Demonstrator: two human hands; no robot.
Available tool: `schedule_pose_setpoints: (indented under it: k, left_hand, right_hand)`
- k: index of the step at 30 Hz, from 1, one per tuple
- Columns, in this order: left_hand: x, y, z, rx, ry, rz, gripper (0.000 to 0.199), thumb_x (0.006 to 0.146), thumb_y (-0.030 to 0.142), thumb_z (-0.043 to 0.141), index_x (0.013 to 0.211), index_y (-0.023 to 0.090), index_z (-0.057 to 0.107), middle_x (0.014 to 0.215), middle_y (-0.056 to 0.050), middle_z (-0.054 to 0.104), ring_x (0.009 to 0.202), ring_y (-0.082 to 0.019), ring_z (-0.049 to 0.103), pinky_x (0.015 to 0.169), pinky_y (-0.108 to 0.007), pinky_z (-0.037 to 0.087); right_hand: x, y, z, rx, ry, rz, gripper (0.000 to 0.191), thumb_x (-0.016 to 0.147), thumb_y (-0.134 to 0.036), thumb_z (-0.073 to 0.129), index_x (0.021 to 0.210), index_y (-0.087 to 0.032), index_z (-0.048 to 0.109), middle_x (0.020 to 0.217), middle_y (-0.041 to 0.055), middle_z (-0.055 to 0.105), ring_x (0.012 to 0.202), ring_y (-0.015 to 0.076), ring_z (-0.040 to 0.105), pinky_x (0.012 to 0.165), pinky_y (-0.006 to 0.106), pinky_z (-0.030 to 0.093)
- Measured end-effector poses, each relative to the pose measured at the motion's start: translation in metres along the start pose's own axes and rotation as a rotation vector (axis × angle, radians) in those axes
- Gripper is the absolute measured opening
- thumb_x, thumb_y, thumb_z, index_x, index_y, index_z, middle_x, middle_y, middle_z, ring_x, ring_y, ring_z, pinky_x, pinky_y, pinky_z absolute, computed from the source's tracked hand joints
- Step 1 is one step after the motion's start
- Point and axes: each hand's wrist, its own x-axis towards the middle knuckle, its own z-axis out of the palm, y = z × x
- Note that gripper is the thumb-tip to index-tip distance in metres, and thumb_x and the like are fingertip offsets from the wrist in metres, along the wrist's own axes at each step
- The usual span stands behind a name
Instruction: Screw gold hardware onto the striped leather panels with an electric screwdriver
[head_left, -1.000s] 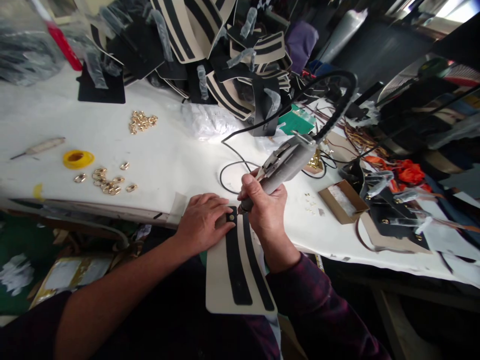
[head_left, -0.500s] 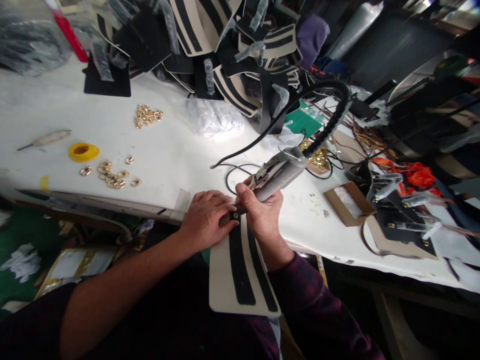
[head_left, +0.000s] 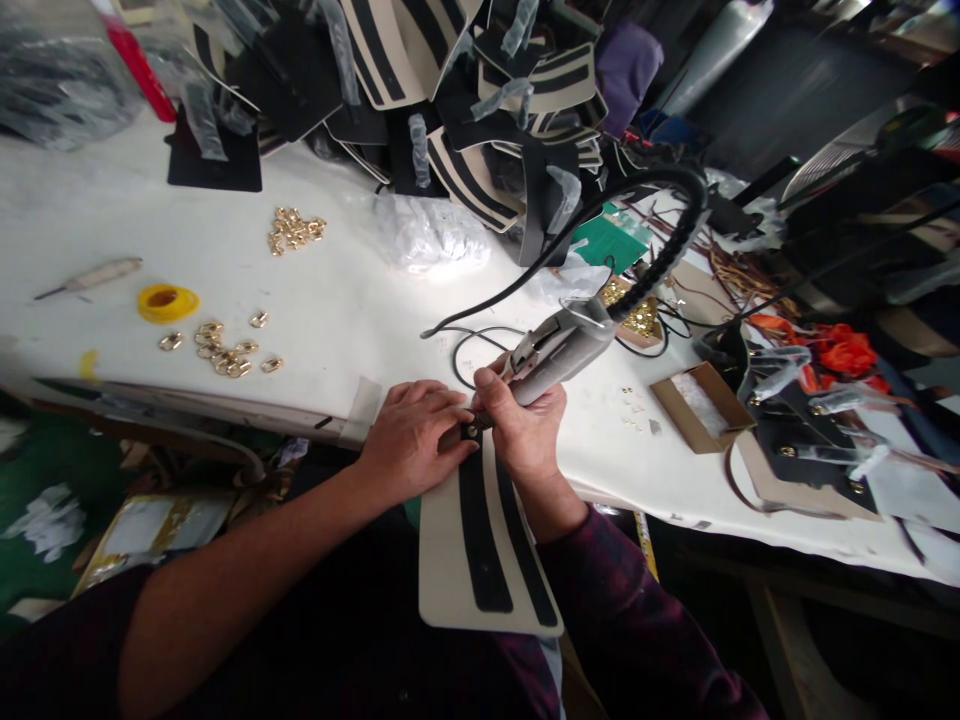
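Observation:
My right hand (head_left: pixel 525 430) is wrapped round a grey power screwdriver (head_left: pixel 562 350) with a lever along its body and a black cable at its upper end. The tool tilts down to the left, and its tip is near the upper end of a beige panel with black stripes (head_left: pixel 444 560). At that end my left hand (head_left: pixel 412 435) is closed on the panel, thumb and fingers around a small brass-coloured fitting (head_left: pixel 472 431). The panel hangs over the table's front edge towards my lap. Fingers partly hide the tool's tip.
Gold clasps (head_left: pixel 225 350) and a yellow tape roll (head_left: pixel 168 303) lie on the white table (head_left: pixel 322 310) at left, beside an awl-like tool (head_left: pixel 97 277). Striped panels (head_left: pixel 480 180) are piled at the back. A cardboard box (head_left: pixel 701 408) stands at right.
Both hands, the screwdriver and the panel stay in almost the same place. The view shifts very slightly.

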Motion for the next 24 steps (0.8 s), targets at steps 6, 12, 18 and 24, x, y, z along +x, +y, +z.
schedule_pose_setpoints:
  k: [6, 12, 18, 24]
  left_hand:
    - [0.0005, 0.0009, 0.0001, 0.007, 0.007, 0.001, 0.024, 0.091, 0.040, 0.076, 0.112, 0.030, 0.075, 0.133, -0.003, 0.074, 0.127, -0.032, 0.060, 0.104, -0.053, 0.043]
    - [0.0003, 0.0015, -0.0004, 0.037, 0.000, 0.004, 0.028, 0.093, 0.041, 0.073, 0.120, 0.031, 0.074, 0.139, -0.003, 0.072, 0.130, -0.032, 0.059, 0.104, -0.053, 0.044]
    - [0.0008, 0.0014, -0.0013, 0.032, -0.011, 0.004, 0.026, 0.091, 0.043, 0.076, 0.114, 0.030, 0.075, 0.135, -0.003, 0.073, 0.128, -0.031, 0.059, 0.106, -0.053, 0.043]
    - [0.0007, 0.0021, -0.0005, 0.025, 0.009, 0.009, 0.030, 0.092, 0.038, 0.075, 0.121, 0.031, 0.073, 0.134, -0.003, 0.074, 0.128, -0.031, 0.059, 0.105, -0.053, 0.044]
  right_hand:
    - [-0.0009, 0.0007, -0.0014, -0.024, -0.028, -0.049, 0.039, 0.082, -0.048, 0.083, 0.066, -0.019, 0.062, 0.064, -0.0001, 0.064, 0.056, 0.0132, 0.057, 0.054, 0.026, 0.050]
    - [-0.0004, 0.0026, -0.0054, -0.033, -0.082, -0.075, 0.045, 0.079, -0.049, 0.086, 0.060, -0.019, 0.058, 0.064, 0.0014, 0.063, 0.058, 0.0145, 0.058, 0.053, 0.026, 0.049]
    - [-0.0008, 0.0061, -0.0062, -0.024, -0.072, -0.046, 0.041, 0.083, -0.049, 0.081, 0.065, -0.020, 0.059, 0.062, -0.0002, 0.060, 0.054, 0.0133, 0.055, 0.051, 0.026, 0.048]
    - [-0.0007, 0.0033, -0.0072, -0.063, -0.122, -0.032, 0.038, 0.085, -0.047, 0.076, 0.064, -0.019, 0.062, 0.058, -0.0001, 0.059, 0.052, 0.0132, 0.054, 0.050, 0.026, 0.045]
